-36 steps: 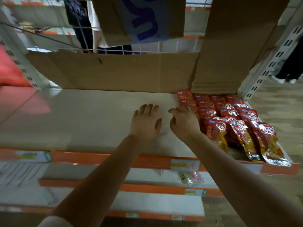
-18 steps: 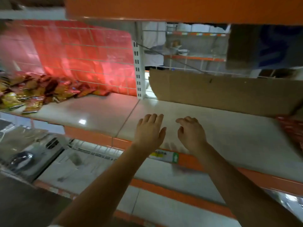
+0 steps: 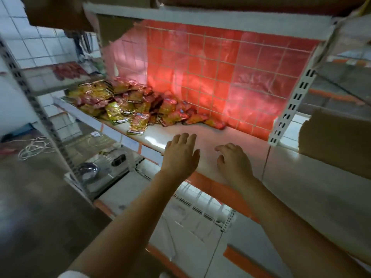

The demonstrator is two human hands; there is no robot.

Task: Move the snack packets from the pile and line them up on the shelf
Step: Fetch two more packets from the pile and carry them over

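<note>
Both hands are out in front of the person, over the front part of the shelf (image 3: pixel 210 135), and both carry nothing. The left hand (image 3: pixel 181 157) is flat, its fingers straight and pointing toward the pile, so its grip is released. The right hand (image 3: pixel 233 161) has the fingers loosely bent downward, but nothing is between them, so this grip is also released. They are free, I think, because the next packet is not yet taken.

The snack packets (image 3: pixel 128 105) lie in a loose pile at the left end of the shelf, against the red tiled wall (image 3: pixel 220 73). They are yellow and red, thrown one over another, some tilted, and a few have slid forward close to the shelf's front edge. The pile is near the left hand but apart from it. No packet stands in a row in this view; the shelf surface between the pile and the white post (image 3: pixel 289 101) is bare where the hands are.

The left hand looks to be the one nearer for reaching. The packets seem thin and slippery, so a handful could slide apart when lifted.
</note>
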